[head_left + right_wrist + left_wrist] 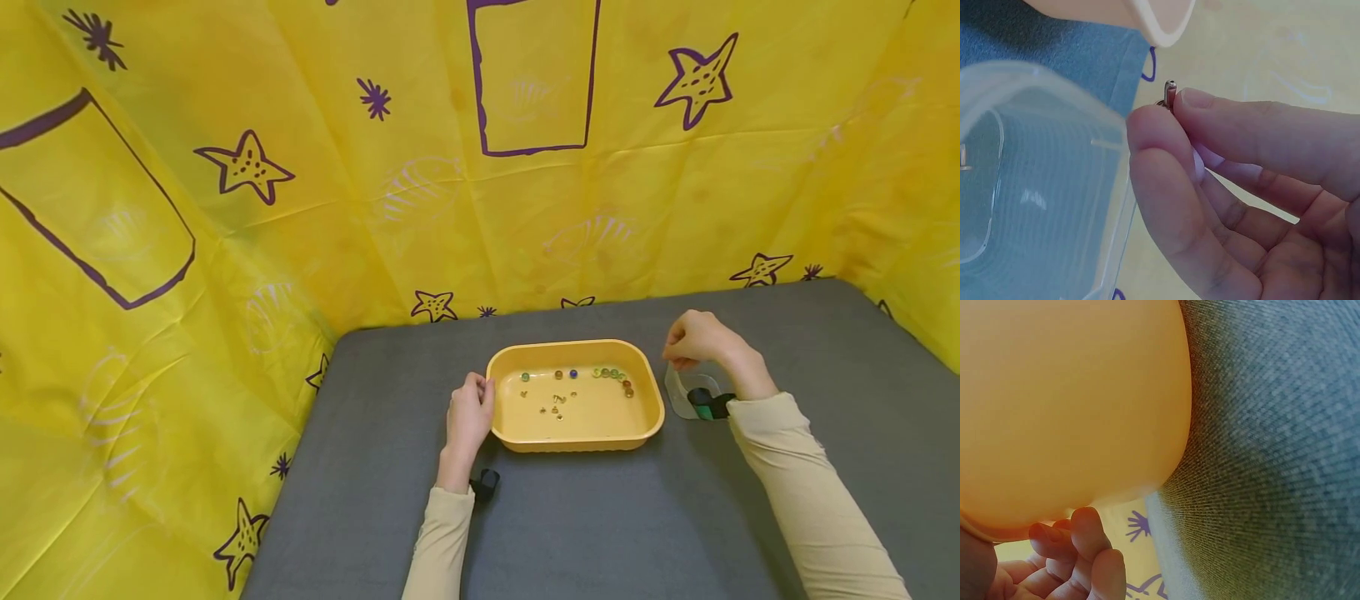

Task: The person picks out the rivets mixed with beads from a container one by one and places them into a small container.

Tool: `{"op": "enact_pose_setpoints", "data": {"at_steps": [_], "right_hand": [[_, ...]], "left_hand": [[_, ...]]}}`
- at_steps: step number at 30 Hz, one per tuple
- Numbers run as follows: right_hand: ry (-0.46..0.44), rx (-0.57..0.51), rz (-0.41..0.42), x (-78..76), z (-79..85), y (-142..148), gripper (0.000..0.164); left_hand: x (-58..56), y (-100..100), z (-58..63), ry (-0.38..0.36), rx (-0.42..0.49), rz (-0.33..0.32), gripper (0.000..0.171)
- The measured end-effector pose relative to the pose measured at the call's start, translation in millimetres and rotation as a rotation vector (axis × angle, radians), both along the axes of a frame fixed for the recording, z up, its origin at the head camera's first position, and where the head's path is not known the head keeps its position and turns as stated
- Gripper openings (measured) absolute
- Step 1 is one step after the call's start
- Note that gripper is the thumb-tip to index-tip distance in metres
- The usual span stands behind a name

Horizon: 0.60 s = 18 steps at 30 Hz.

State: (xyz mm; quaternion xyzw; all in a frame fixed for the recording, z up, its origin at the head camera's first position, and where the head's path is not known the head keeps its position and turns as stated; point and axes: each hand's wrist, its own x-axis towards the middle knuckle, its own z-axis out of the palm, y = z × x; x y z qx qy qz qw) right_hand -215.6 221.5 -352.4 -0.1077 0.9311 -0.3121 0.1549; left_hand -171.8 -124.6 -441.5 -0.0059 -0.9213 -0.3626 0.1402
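My left hand (468, 412) grips the left rim of a yellow plastic basin (573, 442). In the left wrist view the fingertips (1088, 528) lie against the basin's outer wall. Inside the basin are several glass marbles (573, 374), mostly along the far side, and several small gold-coloured metal pieces (559, 400) towards the middle left. My right hand (701, 337) is above a clear plastic container (678, 398) just right of the basin. Between thumb and fingers it pinches a small metal piece with a narrow shank (1170, 92). Another small metal piece (964, 159) lies in the container.
Basin and container stand on a grey cloth-covered table (570, 525). A yellow curtain (337, 233) with purple drawings hangs behind the table and along its sides. Black wrist cameras are strapped to both wrists.
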Motion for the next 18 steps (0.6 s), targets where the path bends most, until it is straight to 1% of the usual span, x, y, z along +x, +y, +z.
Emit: {"op": "enact_pose_setpoints", "data": {"at_steps": [11,18], "right_hand": [[-0.003,0.008,-0.015,3.1,-0.9,10.6,0.010],[-0.015,-0.006,-0.041,5.2,-2.2,16.2,0.010]], "left_hand": [[0.2,-0.2,-0.3,0.016,-0.004,-0.003,0.016],[0.4,-1.0,0.3,0.014,-0.002,-0.004,0.017]]}}
